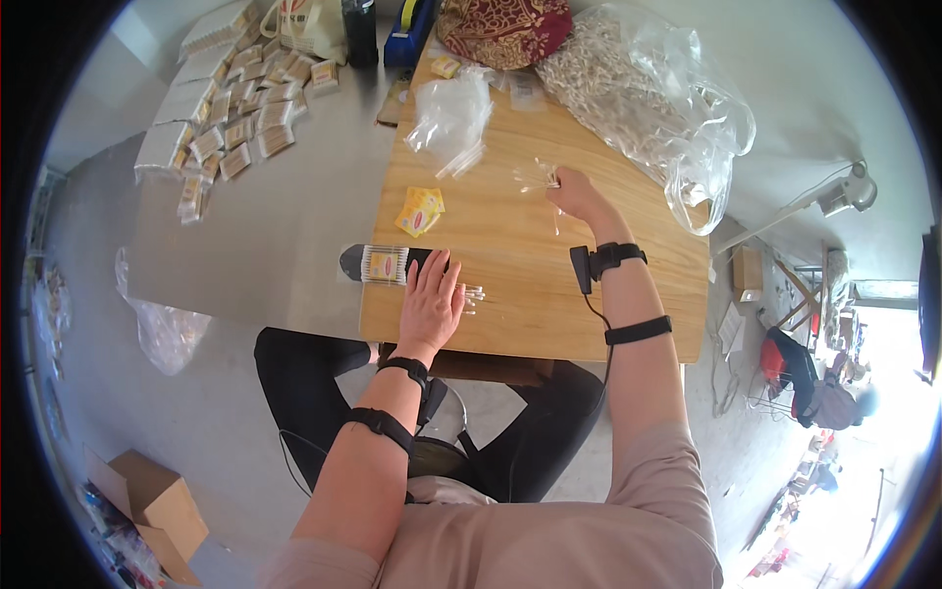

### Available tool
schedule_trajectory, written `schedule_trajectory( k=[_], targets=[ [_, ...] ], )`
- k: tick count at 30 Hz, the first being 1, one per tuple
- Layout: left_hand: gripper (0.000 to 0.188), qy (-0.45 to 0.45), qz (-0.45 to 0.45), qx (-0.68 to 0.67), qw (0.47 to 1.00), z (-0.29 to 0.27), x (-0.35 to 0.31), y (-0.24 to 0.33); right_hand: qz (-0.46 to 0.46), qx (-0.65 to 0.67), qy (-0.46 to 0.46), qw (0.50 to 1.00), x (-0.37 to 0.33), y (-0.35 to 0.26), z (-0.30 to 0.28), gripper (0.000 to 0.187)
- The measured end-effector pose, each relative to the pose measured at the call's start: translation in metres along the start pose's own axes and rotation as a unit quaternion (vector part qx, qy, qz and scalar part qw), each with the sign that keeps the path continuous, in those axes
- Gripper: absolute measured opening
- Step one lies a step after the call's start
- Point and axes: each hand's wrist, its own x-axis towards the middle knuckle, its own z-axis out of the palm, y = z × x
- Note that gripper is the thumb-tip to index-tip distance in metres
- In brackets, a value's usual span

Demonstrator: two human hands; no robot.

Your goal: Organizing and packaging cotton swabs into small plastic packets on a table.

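Head view: a grey metal table (pixel 285 221) meets the left edge of a wooden surface (pixel 549 319). Over the wood's far right corner sprawls a big clear bag of cotton swabs (pixel 628 93). Heaped toward the metal table's far left corner are many small swab packs (pixel 257 106). A bundle of clear plastic sleeves (pixel 451 118) lies near the wood's far left corner.

Close to the front left corner, the left hand (pixel 432 299) lies palm down, fingers nearly straight and ungripped; whether anything sits beneath the palm I cannot tell. Its fingertips cover part of a black strip (pixel 350 263), whose rounded end pokes past the wood's left edge. Well inside the right edge, the right hand (pixel 582 194) has its fingers closed on a few fanned-out swabs (pixel 535 179).

On the strip, just beside the left fingers, rests one swab row with a yellow card (pixel 385 265). Farther from the front edge lie overlapping yellow cards (pixel 421 211). Smallest, some loose swabs (pixel 474 296) stick out right of the left hand.
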Motion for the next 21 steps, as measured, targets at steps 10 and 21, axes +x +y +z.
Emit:
schedule_trajectory(
  k=[10, 21],
  targets=[
    [0.055, 0.011, -0.018, -0.005, 1.000, -0.001, 0.000, -0.001, -0.107, 0.124, -0.079, 0.983, -0.101, -0.075, 0.079, 0.019],
    [0.056, 0.005, -0.022, 0.001, 1.000, -0.003, -0.002, 0.001, -0.108, 0.152, -0.115, 0.976, -0.116, -0.097, 0.093, 0.022]
  ],
)
